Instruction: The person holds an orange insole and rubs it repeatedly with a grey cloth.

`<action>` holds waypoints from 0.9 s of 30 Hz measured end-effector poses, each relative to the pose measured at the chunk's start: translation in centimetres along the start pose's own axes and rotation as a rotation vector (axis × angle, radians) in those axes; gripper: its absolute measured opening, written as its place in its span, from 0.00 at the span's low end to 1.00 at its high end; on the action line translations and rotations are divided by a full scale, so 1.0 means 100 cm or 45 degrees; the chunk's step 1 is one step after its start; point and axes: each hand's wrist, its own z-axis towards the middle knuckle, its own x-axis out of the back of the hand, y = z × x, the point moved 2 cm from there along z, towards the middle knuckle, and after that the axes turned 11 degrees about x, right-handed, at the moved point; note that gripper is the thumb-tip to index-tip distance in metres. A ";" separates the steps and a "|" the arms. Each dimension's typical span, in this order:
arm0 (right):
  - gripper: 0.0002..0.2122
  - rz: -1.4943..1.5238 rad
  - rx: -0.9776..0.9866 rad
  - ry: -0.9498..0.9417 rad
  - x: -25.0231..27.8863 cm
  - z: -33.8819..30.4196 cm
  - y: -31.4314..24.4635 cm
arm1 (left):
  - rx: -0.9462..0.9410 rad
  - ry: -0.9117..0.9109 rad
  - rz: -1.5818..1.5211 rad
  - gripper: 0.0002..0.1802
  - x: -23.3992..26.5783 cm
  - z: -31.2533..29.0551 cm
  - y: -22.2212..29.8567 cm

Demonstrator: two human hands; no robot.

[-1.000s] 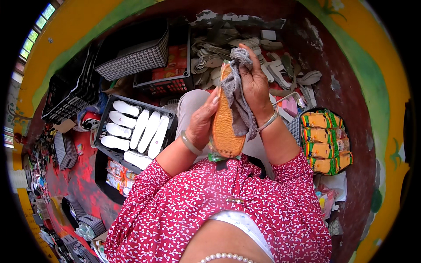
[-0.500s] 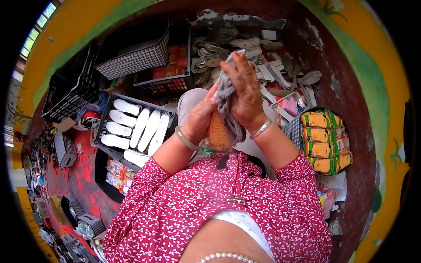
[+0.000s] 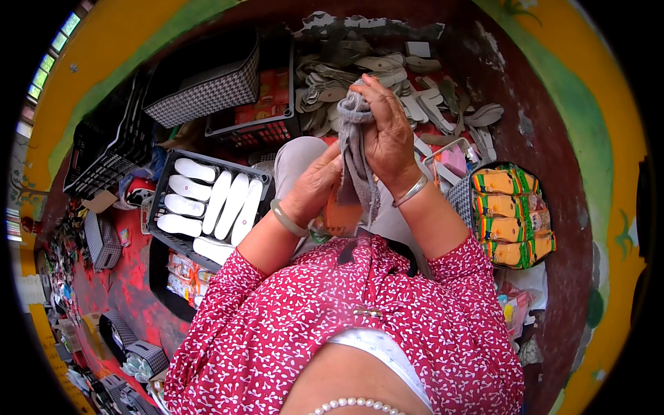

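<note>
A heap of loose insoles is spread on the floor beyond the hands, unboxed. Ahead of the hands and to their left, a checked basket is set beside and above a black crate. Just left of the left forearm, a grey crate is filled with white insoles, laid out in orderly rows. To the right of the right hand, a checked bin is packed with orange packs, neatly stacked. Between these, above the lap, the right hand is closed round a grey cloth, its upper end bunched under the fingers. The left hand is pressed narrowly to an orange insole; how far its fingers are wrapped round cannot be told. The insole is held between the hands and mostly hidden by the cloth, only its lower end being shown. Work on this piece seems unfinished, since it is covered by the cloth and not set down; how much of its face has been gone over cannot be told. A pale bangle is worn on the left wrist.
</note>
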 end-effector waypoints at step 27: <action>0.06 1.440 -1.002 -0.283 0.045 -0.027 0.041 | 0.127 0.213 1.118 0.14 0.012 0.006 0.000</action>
